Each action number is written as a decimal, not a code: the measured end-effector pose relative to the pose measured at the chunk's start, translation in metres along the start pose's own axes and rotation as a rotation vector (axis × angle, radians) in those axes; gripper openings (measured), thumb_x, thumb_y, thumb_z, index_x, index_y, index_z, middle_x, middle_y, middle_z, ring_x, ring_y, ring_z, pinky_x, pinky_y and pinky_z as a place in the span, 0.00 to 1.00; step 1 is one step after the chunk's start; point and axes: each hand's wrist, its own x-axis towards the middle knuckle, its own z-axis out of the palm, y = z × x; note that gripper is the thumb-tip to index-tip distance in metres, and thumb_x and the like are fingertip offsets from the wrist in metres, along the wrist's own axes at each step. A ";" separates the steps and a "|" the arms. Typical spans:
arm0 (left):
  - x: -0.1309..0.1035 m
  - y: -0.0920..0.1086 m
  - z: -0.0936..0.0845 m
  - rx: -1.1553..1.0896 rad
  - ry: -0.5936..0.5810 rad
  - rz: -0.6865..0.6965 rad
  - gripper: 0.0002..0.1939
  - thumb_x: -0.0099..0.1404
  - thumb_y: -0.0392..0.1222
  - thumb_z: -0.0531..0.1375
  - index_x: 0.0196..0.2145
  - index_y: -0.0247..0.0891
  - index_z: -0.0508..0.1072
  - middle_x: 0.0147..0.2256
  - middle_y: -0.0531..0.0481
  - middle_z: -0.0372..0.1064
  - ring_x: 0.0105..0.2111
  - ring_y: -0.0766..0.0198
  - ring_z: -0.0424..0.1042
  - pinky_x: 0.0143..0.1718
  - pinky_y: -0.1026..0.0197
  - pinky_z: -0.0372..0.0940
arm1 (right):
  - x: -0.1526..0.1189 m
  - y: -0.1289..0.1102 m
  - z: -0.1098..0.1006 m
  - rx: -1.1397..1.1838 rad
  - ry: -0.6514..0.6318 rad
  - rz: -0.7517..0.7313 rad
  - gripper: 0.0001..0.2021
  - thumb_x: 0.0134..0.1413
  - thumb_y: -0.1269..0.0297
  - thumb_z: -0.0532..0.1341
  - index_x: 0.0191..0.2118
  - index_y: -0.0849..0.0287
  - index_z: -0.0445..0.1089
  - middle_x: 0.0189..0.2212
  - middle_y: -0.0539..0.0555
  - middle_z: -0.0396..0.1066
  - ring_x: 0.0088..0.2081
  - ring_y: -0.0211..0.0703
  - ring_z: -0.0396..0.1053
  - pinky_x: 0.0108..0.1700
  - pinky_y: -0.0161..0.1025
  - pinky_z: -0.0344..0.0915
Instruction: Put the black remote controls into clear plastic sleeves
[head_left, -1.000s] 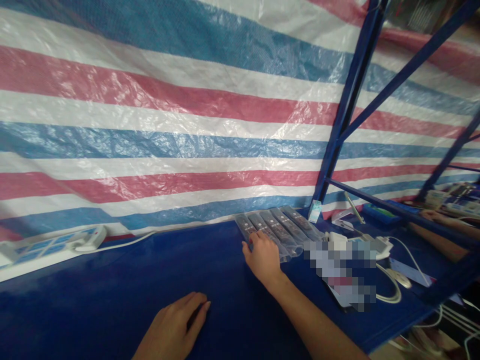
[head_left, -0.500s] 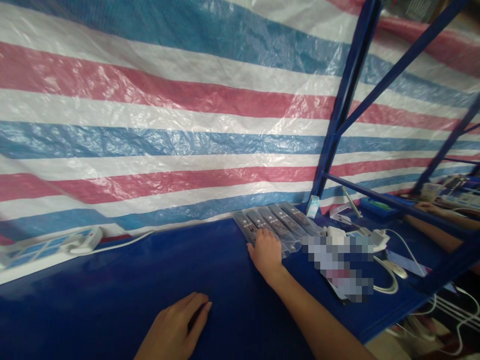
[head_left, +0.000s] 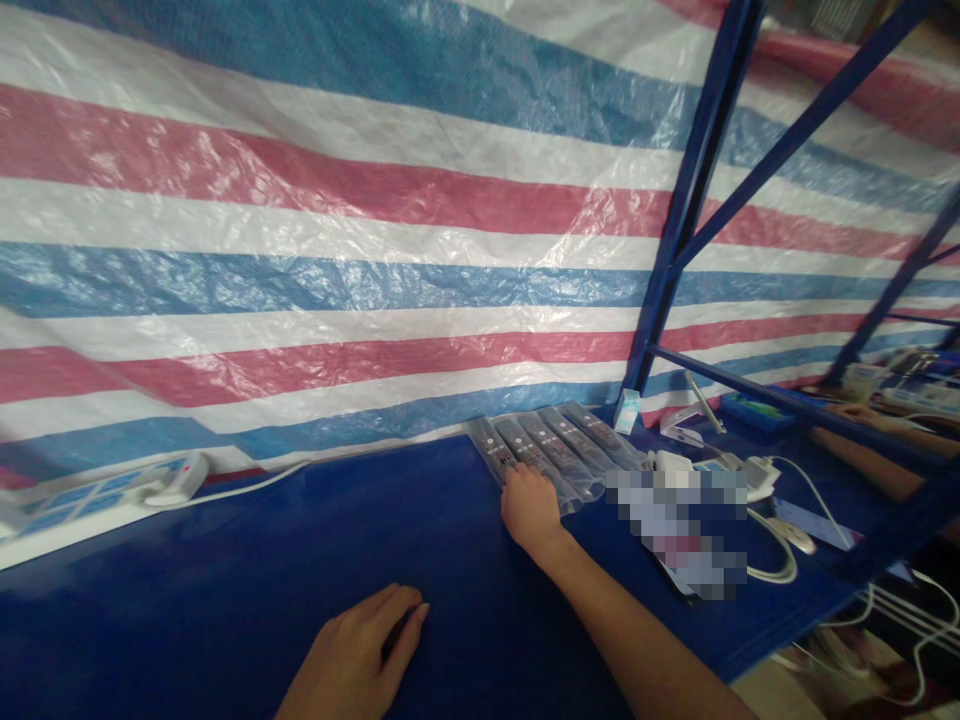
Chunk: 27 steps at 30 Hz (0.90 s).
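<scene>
Several clear plastic packets [head_left: 574,440] with dark strips inside lie side by side at the back of the blue table [head_left: 225,600]. My right hand [head_left: 531,508] rests at the near end of the leftmost packets, its fingers closed on a packet's edge; the fingertips are partly hidden. Lower left, my left hand [head_left: 364,645] lies on the bare table surface, fingers loosely curled, the thumb a little apart from them, with nothing in it.
A white power strip [head_left: 97,500] with a cable lies at the left. Right of the packets are a small box [head_left: 627,412], white chargers [head_left: 759,480], a blurred-out phone and looped cables. A blue metal frame [head_left: 679,220] rises behind. Another person's arms [head_left: 870,460] show far right.
My right hand's fingers have drawn in, with the thumb now closer to them. My left hand has shifted slightly to the right.
</scene>
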 end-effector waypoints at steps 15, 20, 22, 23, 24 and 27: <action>0.023 -0.034 -0.010 -0.035 0.092 -0.250 0.21 0.66 0.56 0.49 0.44 0.41 0.72 0.37 0.48 0.75 0.36 0.57 0.75 0.42 0.57 0.68 | -0.028 -0.016 -0.009 0.105 -0.106 -0.436 0.10 0.56 0.69 0.54 0.37 0.60 0.73 0.40 0.57 0.75 0.41 0.44 0.73 0.39 0.36 0.65; 0.065 -0.073 -0.018 0.003 0.210 -0.382 0.29 0.59 0.57 0.48 0.45 0.31 0.71 0.37 0.40 0.74 0.37 0.51 0.74 0.44 0.52 0.67 | -0.034 -0.021 -0.009 0.176 -0.133 -0.543 0.09 0.57 0.67 0.54 0.33 0.58 0.73 0.37 0.53 0.75 0.37 0.42 0.72 0.35 0.35 0.63; 0.082 -0.082 -0.020 -0.004 0.153 -0.449 0.27 0.58 0.56 0.48 0.41 0.33 0.74 0.37 0.40 0.75 0.39 0.50 0.74 0.45 0.53 0.66 | -0.035 -0.021 -0.009 0.211 -0.127 -0.556 0.10 0.58 0.64 0.55 0.32 0.58 0.73 0.36 0.53 0.74 0.36 0.41 0.72 0.35 0.35 0.62; 0.089 -0.085 -0.022 -0.020 0.105 -0.469 0.25 0.58 0.56 0.48 0.39 0.35 0.75 0.37 0.41 0.76 0.40 0.50 0.74 0.45 0.54 0.66 | -0.036 -0.021 -0.009 0.226 -0.118 -0.557 0.10 0.58 0.62 0.55 0.32 0.58 0.73 0.35 0.52 0.74 0.36 0.40 0.72 0.35 0.35 0.62; 0.095 -0.087 -0.023 -0.041 0.056 -0.480 0.23 0.58 0.55 0.49 0.37 0.37 0.75 0.37 0.42 0.76 0.41 0.50 0.74 0.45 0.55 0.66 | -0.036 -0.021 -0.009 0.239 -0.106 -0.555 0.11 0.59 0.61 0.55 0.32 0.58 0.73 0.35 0.52 0.74 0.35 0.40 0.72 0.34 0.35 0.61; 0.108 -0.092 -0.025 -0.077 0.006 -0.521 0.25 0.57 0.55 0.50 0.40 0.35 0.75 0.39 0.40 0.76 0.42 0.49 0.74 0.45 0.56 0.66 | -0.037 -0.021 -0.008 0.254 -0.090 -0.549 0.12 0.59 0.59 0.56 0.31 0.58 0.73 0.34 0.51 0.74 0.34 0.39 0.72 0.33 0.34 0.60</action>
